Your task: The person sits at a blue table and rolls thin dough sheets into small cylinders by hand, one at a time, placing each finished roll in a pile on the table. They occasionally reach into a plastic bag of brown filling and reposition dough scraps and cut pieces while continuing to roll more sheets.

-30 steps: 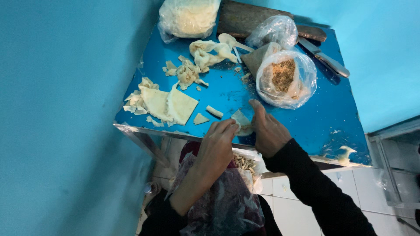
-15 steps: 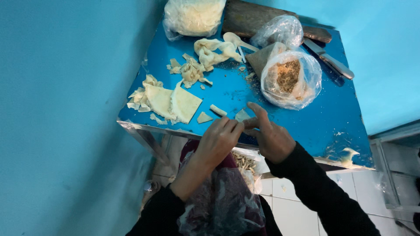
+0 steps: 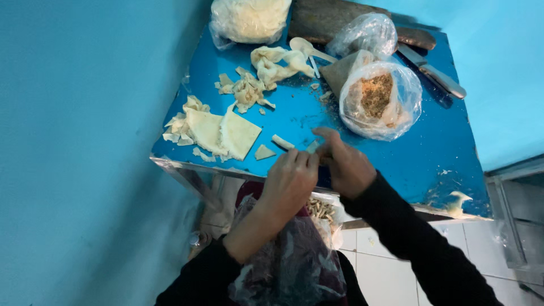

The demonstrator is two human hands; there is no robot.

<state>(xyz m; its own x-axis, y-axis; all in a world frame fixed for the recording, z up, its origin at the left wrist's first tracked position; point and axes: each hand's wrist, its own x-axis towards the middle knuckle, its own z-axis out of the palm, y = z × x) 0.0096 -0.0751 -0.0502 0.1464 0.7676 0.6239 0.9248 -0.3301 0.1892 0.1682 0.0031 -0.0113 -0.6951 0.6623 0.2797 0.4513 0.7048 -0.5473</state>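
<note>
Dough piece (image 3: pixel 313 146) between hands, table (image 3: pixel 396 153) edge

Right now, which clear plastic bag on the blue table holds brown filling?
The round bag nearest the hands, on the right. The bag at the far edge holds pale dough; the third looks nearly empty.

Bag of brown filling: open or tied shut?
Open. The bag has its mouth spread wide, so the brown filling shows uncovered; no knot visible.
</note>
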